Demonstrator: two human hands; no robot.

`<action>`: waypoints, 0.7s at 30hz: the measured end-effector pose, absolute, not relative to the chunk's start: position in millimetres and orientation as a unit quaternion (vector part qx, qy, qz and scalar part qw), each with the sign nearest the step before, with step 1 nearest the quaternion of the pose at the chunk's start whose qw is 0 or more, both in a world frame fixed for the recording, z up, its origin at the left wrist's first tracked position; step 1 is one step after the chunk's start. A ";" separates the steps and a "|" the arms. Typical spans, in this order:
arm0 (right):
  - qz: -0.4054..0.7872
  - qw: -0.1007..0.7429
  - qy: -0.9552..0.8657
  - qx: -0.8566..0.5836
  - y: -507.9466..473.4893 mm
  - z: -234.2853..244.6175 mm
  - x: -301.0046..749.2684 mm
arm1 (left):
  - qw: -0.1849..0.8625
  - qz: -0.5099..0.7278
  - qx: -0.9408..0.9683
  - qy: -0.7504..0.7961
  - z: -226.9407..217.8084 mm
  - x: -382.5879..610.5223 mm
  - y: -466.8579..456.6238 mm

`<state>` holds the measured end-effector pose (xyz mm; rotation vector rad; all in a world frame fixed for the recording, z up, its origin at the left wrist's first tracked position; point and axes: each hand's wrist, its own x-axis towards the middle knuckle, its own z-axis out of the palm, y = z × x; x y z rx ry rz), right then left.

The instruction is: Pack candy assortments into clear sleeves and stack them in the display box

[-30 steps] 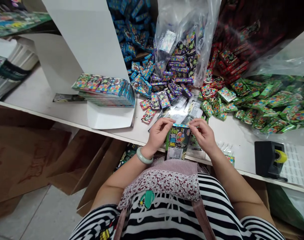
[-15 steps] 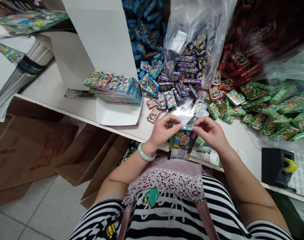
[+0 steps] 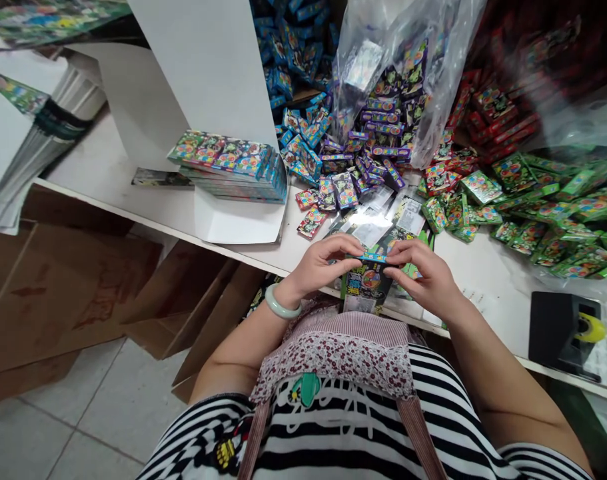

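Hands: my left hand [image 3: 323,261] and right hand [image 3: 423,270] pinch the top edge of a packet [image 3: 367,283]
Packet: upright between them, over the table [image 3: 133,200] edge
Change: both hands sit lower and closer than before

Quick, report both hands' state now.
Left hand: closed, pinching the pack at its top edge.
Right hand: closed, pinching the same pack.

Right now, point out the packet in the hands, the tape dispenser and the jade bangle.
packet [image 3: 366,283]: head view, on its printed front below the fingers.
tape dispenser [image 3: 558,327]: head view, on its black body.
jade bangle [image 3: 278,304]: head view, on the band at the left wrist.
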<state>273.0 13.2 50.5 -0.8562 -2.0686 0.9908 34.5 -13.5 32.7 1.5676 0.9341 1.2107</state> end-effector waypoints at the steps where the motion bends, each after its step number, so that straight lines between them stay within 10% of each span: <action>1: 0.360 0.349 -0.801 -0.327 11.9 46.6 271.3 | 0.450 0.496 0.636 0.384 30.2 35.9 -13.5; 13: 0.241 0.366 -0.652 -0.618 -21.8 8.0 382.7 | 0.340 0.531 0.617 0.472 -12.0 25.1 11.3; 21: 0.241 0.184 -0.608 -0.734 -30.4 -20.6 464.7 | 0.322 0.534 0.620 0.476 -18.3 31.7 15.3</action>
